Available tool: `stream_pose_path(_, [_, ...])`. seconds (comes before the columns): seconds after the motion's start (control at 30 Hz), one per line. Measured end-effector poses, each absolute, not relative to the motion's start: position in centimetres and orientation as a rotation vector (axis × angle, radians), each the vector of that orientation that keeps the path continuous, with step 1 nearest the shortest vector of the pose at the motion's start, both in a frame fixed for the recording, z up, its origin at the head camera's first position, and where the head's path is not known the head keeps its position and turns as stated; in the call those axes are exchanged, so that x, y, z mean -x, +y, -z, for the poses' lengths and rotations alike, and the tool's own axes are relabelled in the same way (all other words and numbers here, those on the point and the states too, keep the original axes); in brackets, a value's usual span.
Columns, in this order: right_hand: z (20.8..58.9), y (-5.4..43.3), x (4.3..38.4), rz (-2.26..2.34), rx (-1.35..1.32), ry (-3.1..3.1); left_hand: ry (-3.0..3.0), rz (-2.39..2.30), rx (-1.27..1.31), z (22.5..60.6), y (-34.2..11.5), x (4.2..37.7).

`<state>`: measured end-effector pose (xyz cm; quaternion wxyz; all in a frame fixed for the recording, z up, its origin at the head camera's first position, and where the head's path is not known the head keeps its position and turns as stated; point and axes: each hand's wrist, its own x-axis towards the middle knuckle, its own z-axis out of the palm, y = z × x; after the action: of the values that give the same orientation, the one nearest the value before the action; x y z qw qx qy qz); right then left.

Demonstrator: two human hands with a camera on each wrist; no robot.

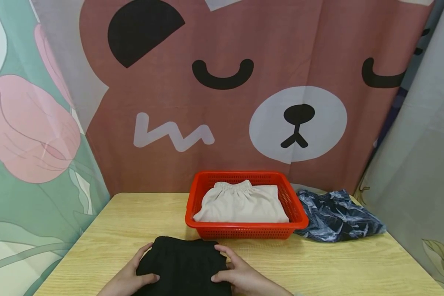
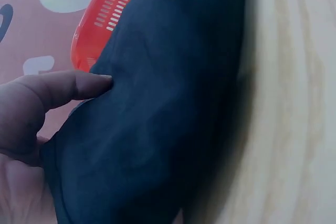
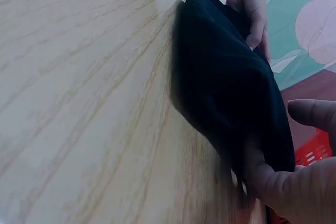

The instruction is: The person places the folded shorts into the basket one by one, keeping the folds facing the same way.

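Note:
A folded black garment (image 1: 185, 263) with a gathered waistband lies low in the head view, between both hands. My left hand (image 1: 129, 277) grips its left side, thumb on top and fingers at the edge. On the opposite side, my right hand (image 1: 244, 273) holds it with the thumb across the cloth. The left wrist view shows the garment (image 2: 152, 98) dark and close, a digit of the left hand (image 2: 31, 119) pressing it. From the right wrist, the garment (image 3: 226, 72) appears bunched, and its underside is partly hidden.
Beyond the garment stands a red basket (image 1: 251, 231) holding a folded off-white garment (image 1: 244, 203) with an elastic waist. Right of it lies a blue-black patterned garment (image 1: 340, 218). All are on a wood-grain table (image 1: 144, 213), with a printed bear curtain (image 1: 222, 164) behind.

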<state>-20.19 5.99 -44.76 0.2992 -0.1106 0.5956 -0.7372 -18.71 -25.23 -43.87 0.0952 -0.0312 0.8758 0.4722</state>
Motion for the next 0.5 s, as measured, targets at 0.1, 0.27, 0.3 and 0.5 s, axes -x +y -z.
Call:
stream_pose_path(0.1, [44.72,6.0,20.27,1.942,0.327,1.593,2.585,-1.438,0.052,43.95,-25.48,18.63])
stream_pose_path(0.27, [44.67,6.09,20.55,1.846,0.388,1.744,2.578,-1.493,-0.053,43.88,-25.85,18.3])
stream_pose_path(0.3, [44.66,6.09,20.57,1.832,0.403,1.766,2.573,-1.503,-0.076,43.83,-25.9,18.2])
stream_pose_path(0.5, [44.39,5.96,20.49,1.808,0.456,1.815,2.544,-1.528,-0.132,43.43,-26.03,17.74])
